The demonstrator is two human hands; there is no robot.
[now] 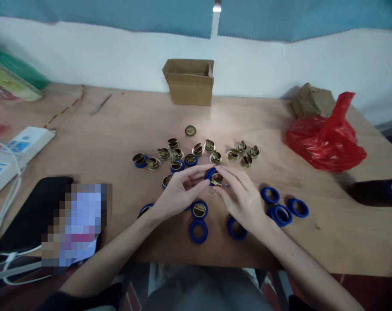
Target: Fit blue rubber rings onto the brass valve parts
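Observation:
My left hand [183,190] and my right hand [243,196] meet over the middle of the table, both closed on one blue ring [210,174] with a brass-coloured round metal piece set against it. My fingertips hide part of the pair, so how far the metal sits inside cannot be made out. Just below my hands lies a blue ring with a metal piece in it [199,209], and under that a bare blue ring [197,231]. Another blue ring [237,228] rests beneath my right hand. Several brass-coloured metal pieces [197,149] stand beyond my fingers.
Several blue rings [282,214] lie to the right. An open cardboard box [192,88] stands at the back. A red plastic bag [325,142] and a crumpled brown package [312,101] sit at right, a dark bottle [374,192] nearby. On the left are a black phone [30,211] and white power strip [24,147].

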